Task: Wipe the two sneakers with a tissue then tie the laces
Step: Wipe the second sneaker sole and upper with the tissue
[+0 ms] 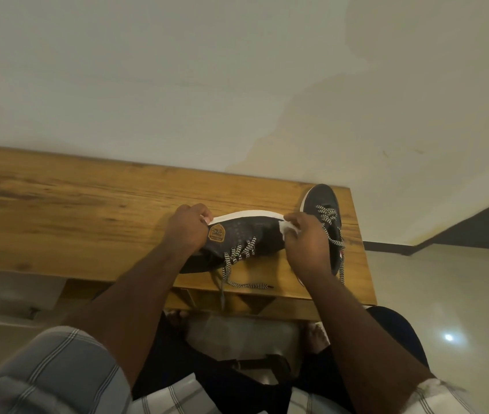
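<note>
Pale wall rises behind a wooden table (58, 204), seen from above by someone seated at its right end. Left to right: the left hand (188, 227) curls its fingers around the heel of a dark sneaker (246, 231) lying on its side, white sole edge turned away from the person. Its black-and-white zigzag laces (241, 252) hang untied, one end trailing over the table's front edge. The right hand (307, 237) pinches a crumpled white tissue (286, 230) against the toe end of that shoe. Just beyond this hand, at the table's far right corner, a second sneaker (324, 210) stands upright, laces loose.

The shoe looks light, its fabric upper soft and yielding, the rubber sole firmer; gripping the stiffer heel likely steadies it best. The tissue is thin and probably tears under hard rubbing. No containers are visible; open compartments under the table are too dark to judge.
</note>
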